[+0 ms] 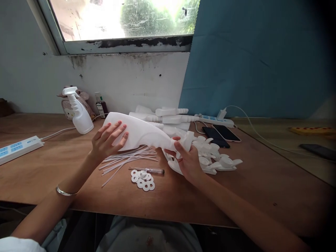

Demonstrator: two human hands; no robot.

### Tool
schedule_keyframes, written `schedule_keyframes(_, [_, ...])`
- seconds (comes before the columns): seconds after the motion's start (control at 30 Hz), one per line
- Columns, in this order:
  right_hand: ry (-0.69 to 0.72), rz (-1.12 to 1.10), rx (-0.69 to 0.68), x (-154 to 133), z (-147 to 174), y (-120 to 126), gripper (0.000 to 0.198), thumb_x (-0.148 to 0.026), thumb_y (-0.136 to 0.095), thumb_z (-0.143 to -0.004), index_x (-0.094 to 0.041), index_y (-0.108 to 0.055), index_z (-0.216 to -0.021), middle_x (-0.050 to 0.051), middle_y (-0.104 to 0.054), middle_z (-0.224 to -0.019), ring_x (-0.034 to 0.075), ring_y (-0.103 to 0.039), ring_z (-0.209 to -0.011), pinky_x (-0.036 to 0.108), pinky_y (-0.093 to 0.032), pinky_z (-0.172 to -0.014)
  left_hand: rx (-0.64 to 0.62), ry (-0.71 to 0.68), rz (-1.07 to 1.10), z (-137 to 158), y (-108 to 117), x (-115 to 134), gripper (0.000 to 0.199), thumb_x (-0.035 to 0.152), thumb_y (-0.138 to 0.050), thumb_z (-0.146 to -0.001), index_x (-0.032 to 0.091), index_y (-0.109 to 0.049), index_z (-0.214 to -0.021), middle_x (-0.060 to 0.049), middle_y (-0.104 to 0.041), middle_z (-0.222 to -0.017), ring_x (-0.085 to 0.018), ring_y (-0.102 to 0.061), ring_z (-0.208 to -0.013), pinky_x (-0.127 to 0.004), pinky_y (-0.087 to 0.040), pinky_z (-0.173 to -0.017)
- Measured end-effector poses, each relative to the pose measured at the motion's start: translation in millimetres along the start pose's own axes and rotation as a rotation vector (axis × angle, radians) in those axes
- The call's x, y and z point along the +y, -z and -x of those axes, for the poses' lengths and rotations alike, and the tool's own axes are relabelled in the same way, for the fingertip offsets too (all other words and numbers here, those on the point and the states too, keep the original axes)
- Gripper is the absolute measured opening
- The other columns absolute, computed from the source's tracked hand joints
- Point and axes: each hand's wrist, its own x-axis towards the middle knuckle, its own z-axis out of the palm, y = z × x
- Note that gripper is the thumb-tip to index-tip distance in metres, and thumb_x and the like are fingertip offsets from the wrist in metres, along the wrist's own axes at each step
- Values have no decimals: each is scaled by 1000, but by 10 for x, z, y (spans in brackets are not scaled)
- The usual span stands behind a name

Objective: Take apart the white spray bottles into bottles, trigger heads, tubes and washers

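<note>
A white plastic spray bottle (143, 131) lies sideways above the table between my hands, its base to the left and its neck to the right. My left hand (111, 136) grips the wide base end, fingers spread over its side. At the neck, my right hand (187, 154) is closed on the white trigger spray head (187, 140); whether the head is screwed on is hidden by the fingers. Beneath the bottle lie thin white tubes (128, 157), a screwdriver (149, 170) and a cluster of white ring washers (143, 179). More white spray heads (210, 150) are heaped beside my right hand.
Several white bottles (170, 119) are piled against the wall. A complete spray bottle (82, 117) stands at the left near a small dark bottle (100, 105) and a pink bag (67, 108). Power strips (19, 148) lie left and back right, with two phones (226, 133) at the right.
</note>
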Motion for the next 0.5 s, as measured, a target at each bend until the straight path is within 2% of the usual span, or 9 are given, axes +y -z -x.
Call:
schedule_keyframes(0.07, [34, 36, 79, 33, 12, 2, 38, -39, -76, -58, -17, -56, -81, 0, -61, -78, 18, -63, -76, 34, -57, -67, -31, 3, 5, 31, 53, 6, 12, 23, -50, -82, 28, -60, -80, 1, -67, -101, -21, -58, -105, -43, -45, -90])
schedule_keyframes(0.13, [70, 112, 89, 46, 45, 3, 36, -37, -74, -61, -16, -57, -83, 0, -61, -75, 17, -62, -71, 33, -56, -63, -60, -1, 10, 77, 119, -30, 12, 25, -51, -81, 30, -61, -82, 1, -66, -102, -20, -58, -105, -42, -45, -91])
schedule_keyframes(0.2, [107, 257, 86, 48, 97, 4, 35, -39, -72, -63, -15, -58, -86, 1, -63, -75, 17, -61, -68, 32, -55, -60, -101, -43, 31, 131, 185, -92, 13, 28, -52, -79, 32, -62, -87, 1, -65, -106, -21, -56, -106, -42, -44, -92])
schedule_keyframes(0.27, [206, 443, 56, 53, 155, 8, 34, -38, -72, -63, -15, -59, -85, 3, -65, -75, 19, -62, -66, 31, -54, -58, -143, -118, 82, 179, 246, -160, 20, 34, -55, -76, 33, -62, -94, 2, -63, -110, -20, -56, -107, -40, -43, -93])
schedule_keyframes(0.33, [369, 572, -55, 73, 204, 21, 30, -33, -72, -65, -17, -58, -85, 5, -68, -81, 20, -64, -70, 31, -54, -59, -176, -170, 158, 208, 311, -220, 27, 38, -58, -72, 34, -61, -99, 2, -63, -111, -19, -58, -103, -37, -44, -92])
schedule_keyframes(0.4, [579, 612, -242, 103, 229, 44, 25, -27, -69, -70, -20, -56, -88, 6, -68, -92, 21, -65, -80, 31, -55, -63, -225, -152, 245, 207, 398, -264, 31, 39, -62, -67, 34, -63, -98, 2, -66, -105, -19, -62, -94, -33, -47, -86])
schedule_keyframes(0.43, [693, 625, -346, 118, 232, 58, 22, -25, -67, -72, -21, -55, -90, 7, -68, -98, 21, -65, -85, 32, -55, -66, -281, -113, 285, 194, 454, -279, 32, 38, -64, -65, 34, -64, -96, 2, -67, -101, -19, -63, -89, -31, -48, -80])
schedule_keyframes(0.5, [934, 684, -522, 143, 226, 82, 19, -19, -63, -76, -21, -54, -94, 9, -65, -106, 21, -62, -96, 34, -54, -76, -499, -15, 381, 150, 591, -292, 34, 38, -66, -62, 32, -65, -95, 1, -69, -90, -18, -64, -74, -26, -49, -65])
